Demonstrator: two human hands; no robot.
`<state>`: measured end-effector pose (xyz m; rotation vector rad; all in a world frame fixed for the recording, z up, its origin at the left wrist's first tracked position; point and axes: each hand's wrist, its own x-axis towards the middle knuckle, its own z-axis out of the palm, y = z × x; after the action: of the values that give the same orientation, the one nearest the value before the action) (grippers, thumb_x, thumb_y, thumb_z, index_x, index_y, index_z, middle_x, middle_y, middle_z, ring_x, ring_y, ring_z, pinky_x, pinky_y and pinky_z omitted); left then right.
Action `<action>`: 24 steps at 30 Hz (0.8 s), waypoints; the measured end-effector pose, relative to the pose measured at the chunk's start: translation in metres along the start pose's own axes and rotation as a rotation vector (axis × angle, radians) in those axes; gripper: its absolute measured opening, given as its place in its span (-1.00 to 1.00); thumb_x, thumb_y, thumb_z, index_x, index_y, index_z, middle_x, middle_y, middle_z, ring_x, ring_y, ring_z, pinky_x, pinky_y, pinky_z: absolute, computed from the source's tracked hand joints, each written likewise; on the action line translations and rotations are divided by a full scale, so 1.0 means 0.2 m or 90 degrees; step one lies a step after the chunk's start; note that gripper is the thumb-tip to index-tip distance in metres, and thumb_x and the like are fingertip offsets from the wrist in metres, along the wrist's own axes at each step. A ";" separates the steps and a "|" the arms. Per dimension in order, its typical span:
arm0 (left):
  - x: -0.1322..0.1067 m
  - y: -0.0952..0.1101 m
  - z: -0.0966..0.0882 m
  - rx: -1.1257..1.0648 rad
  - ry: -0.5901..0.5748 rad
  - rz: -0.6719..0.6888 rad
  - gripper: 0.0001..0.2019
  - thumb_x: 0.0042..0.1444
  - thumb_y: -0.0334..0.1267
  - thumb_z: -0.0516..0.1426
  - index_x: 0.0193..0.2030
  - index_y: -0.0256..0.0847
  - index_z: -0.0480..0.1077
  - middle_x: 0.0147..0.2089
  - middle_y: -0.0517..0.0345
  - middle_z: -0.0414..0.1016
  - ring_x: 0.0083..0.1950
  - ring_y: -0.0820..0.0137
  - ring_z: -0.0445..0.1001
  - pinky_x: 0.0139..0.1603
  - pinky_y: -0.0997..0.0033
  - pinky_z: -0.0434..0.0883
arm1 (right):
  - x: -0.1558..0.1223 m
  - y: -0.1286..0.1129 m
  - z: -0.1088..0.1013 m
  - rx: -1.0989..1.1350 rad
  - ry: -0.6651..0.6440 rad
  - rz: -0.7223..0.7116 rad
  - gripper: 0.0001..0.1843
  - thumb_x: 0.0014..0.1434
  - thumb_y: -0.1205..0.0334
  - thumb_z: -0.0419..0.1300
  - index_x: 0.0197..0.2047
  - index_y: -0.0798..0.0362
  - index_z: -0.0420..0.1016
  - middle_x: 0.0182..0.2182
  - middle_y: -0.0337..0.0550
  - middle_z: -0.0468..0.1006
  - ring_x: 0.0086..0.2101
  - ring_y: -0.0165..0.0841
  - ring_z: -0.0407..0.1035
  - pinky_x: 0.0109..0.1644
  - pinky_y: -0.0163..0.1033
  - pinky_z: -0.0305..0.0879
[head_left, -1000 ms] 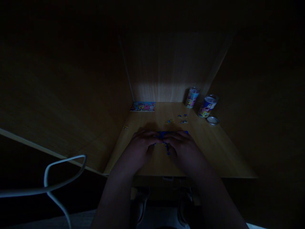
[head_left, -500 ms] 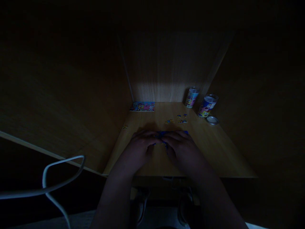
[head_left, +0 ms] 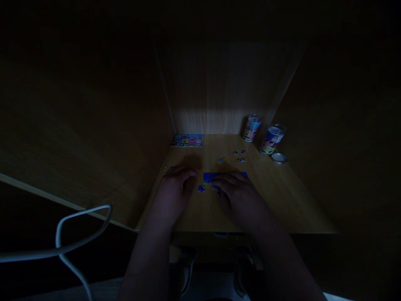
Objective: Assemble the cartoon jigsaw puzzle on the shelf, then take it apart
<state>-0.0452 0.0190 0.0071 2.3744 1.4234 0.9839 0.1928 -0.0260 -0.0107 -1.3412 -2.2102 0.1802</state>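
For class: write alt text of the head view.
A person's right hand covers part of a flat blue jigsaw section on a brown wooden surface; the left hand is apart from it. Two printed cylindrical cans stand far right.

Right grip (head_left: 236, 190) on blue puzzle (head_left: 210, 177), left grip (head_left: 175, 184) apart (blue piece (head_left: 201, 189) between), two cans (head_left: 272, 142) behind

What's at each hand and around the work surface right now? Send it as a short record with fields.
Left hand: apart from the blue puzzle section; grip unclear
Right hand: over the blue puzzle section, covering part of it
Nearest loose piece: blue jigsaw piece, between the hands
Beyond the hands: yellow-and-blue jigsaw pieces
Back left: cartoon picture strip
Back right: two printed cans, silver lid beside the nearer
Light: dim
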 end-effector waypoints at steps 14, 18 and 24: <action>-0.02 0.05 -0.06 0.024 -0.132 -0.041 -0.94 0.31 -0.17 0.41 -0.16 -0.05 0.69 -0.07 0.11 0.73 0.04 0.14 0.65 0.14 0.09 0.55 | 0.01 0.01 -0.03 -0.020 0.096 0.075 -0.73 0.41 0.40 0.24 0.05 -0.02 0.71 -0.02 0.00 0.74 0.05 -0.04 0.50 0.26 0.13 0.44; -0.02 0.08 -0.06 0.001 -0.154 -0.030 -0.96 0.30 -0.28 0.41 -0.15 -0.03 0.70 -0.05 0.15 0.73 0.05 0.17 0.66 0.14 0.12 0.56 | 0.01 0.02 -0.02 -0.022 0.084 0.088 -0.80 0.39 0.39 0.26 -0.06 -0.04 0.70 -0.09 -0.05 0.74 0.02 -0.06 0.50 0.24 0.11 0.44; -0.04 0.05 -0.06 0.012 -0.157 0.016 -0.87 0.34 -0.33 0.35 -0.06 -0.02 0.72 0.00 0.12 0.75 0.09 0.17 0.66 0.18 0.11 0.59 | 0.01 0.03 0.00 -0.023 0.069 0.088 -0.79 0.41 0.38 0.25 -0.06 -0.05 0.70 -0.07 -0.06 0.74 0.03 -0.08 0.50 0.23 0.09 0.44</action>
<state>-0.0477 0.0046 0.0178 2.4315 1.3200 0.6568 0.1974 -0.0218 -0.0119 -1.4884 -2.0428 0.1154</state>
